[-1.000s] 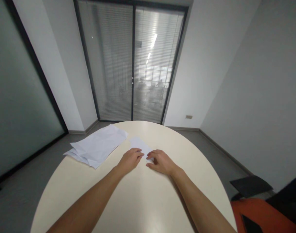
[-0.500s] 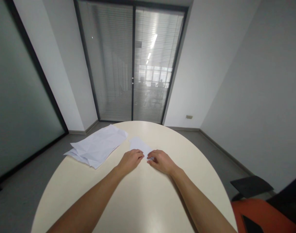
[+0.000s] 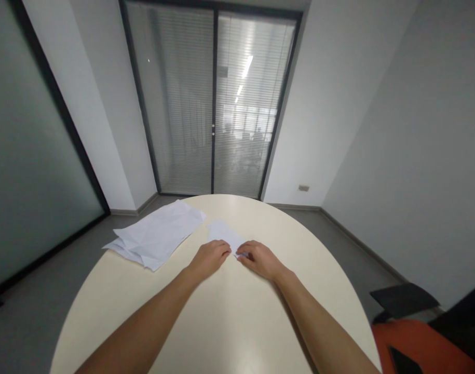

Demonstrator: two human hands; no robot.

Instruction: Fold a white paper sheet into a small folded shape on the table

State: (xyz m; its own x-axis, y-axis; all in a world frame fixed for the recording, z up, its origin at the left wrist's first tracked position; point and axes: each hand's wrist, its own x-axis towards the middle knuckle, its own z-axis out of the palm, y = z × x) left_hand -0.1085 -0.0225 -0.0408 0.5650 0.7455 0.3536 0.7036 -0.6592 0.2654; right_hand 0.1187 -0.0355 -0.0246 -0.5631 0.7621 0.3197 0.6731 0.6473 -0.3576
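Note:
A small piece of white paper [image 3: 225,232] lies on the pale table, partly covered by both hands. My left hand [image 3: 213,254] is closed on its near left edge, with the fingertips pressed together at the paper. Across a narrow gap, my right hand [image 3: 258,258] has its thumb and fingers curled around the near right edge. The fingertips hide part of the paper's near corner, so any fold there is hard to make out.
Several creased white sheets [image 3: 159,234] lie stacked at the table's left edge. The round table [image 3: 237,322] stands before a glass door with blinds [image 3: 245,104]. A chair with an orange seat [image 3: 420,343] is at the lower right.
The right hand's thumb and fingers have drawn slightly closer together at the paper's near corner. The left hand has hardly moved.

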